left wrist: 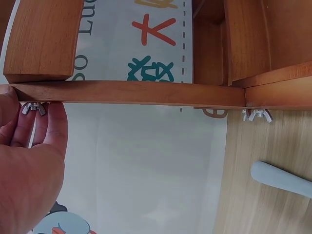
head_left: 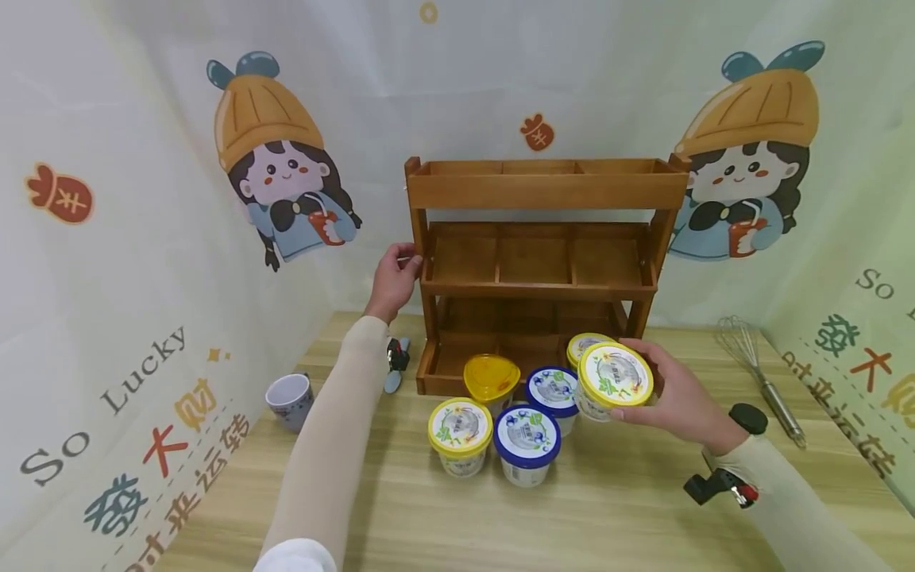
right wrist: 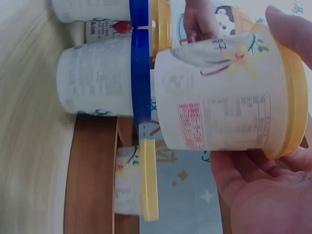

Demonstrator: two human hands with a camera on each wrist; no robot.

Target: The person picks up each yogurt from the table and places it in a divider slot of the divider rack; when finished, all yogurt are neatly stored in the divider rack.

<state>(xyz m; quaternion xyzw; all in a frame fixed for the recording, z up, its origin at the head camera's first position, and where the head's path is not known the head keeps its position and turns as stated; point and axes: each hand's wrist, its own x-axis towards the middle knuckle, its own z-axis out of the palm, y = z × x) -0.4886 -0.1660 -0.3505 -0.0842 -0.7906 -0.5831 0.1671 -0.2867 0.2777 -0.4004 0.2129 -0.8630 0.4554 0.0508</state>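
Head view: the right hand (head_left: 668, 393) curls round a white tub with a yellow lid (head_left: 615, 377), held before the brown wooden three-tier rack (head_left: 546, 192); another yellow-lidded tub (head_left: 581, 343) seems settled in its bottom tray (head_left: 445, 383), four other white tubs (head_left: 527, 435) outside.

Left wrist view: the left hand (left wrist: 31, 165) holds nothing, fingers against the side post (left wrist: 131, 92).

Right wrist view: the held tub bears red print, yellow flowers.

We cannot read the blurred fine print (right wrist: 190, 126) on the held tub (right wrist: 219, 100), which partly hides another yellow-lidded tub (head_left: 581, 346), and the left wrist view cuts off a grey-blue utensil (left wrist: 282, 179).
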